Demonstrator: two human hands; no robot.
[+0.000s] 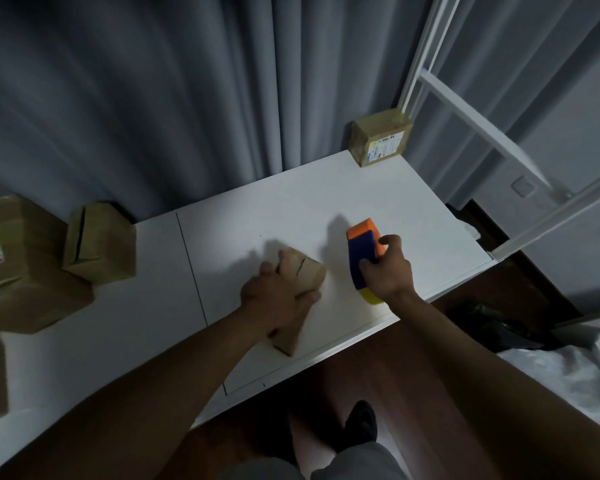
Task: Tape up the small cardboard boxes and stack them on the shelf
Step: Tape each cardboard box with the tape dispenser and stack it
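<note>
Left hand point(276, 299): lay on top of a small cardboard box point(303, 289), fingers and thumb curled round it, pressing it to the white table point(291, 202).
Box under hand: near the table's front edge, roughly mid-table; top flaps showed a dark seam, not visibly taped.
Right hand point(387, 271): gripped the tape dispenser point(362, 261), fingers wrapped round its body, thumb on the far side.
Tape dispenser: blue body, orange end farthest from the person, yellow end nearest; just right of the held box, apart from it. Could not tell whether it touched the table.
Open box point(97, 247): at the table's left rear, flaps parted along a dark slit.
Large box point(18, 265): far left, touching the open box's side; partly out of view.
Labelled box point(380, 138): at the table's far right corner, wrapped in tape, white label on its side, beside the white shelf frame point(465, 112).
Background: grey curtain point(153, 81) behind the table; dark wooden floor point(343, 368) in front.
</note>
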